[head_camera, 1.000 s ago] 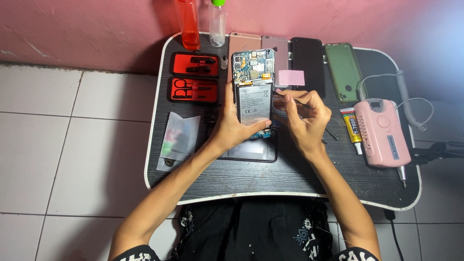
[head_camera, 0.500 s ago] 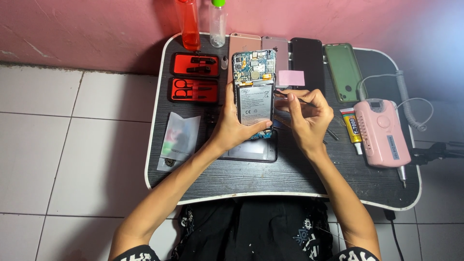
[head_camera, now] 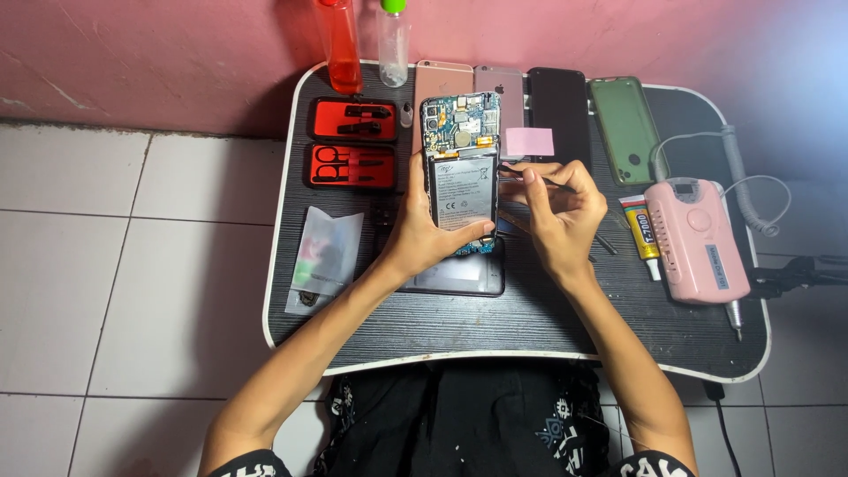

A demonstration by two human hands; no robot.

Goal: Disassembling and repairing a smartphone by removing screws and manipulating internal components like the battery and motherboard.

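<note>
Opened phone (head_camera: 460, 181) sits gripped in the left hand (head_camera: 422, 231); right hand (head_camera: 556, 210) pinches a thin tool (head_camera: 530, 179) beside it.

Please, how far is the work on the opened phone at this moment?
Done: the back cover is off the opened phone, so its battery and circuit board show. In hand: the left hand holds the phone upright over the lap table, while the right hand brings a thin tool to its right edge. Left: the battery sits in place and the board looks mounted; no removed part is visible beside it.
</note>
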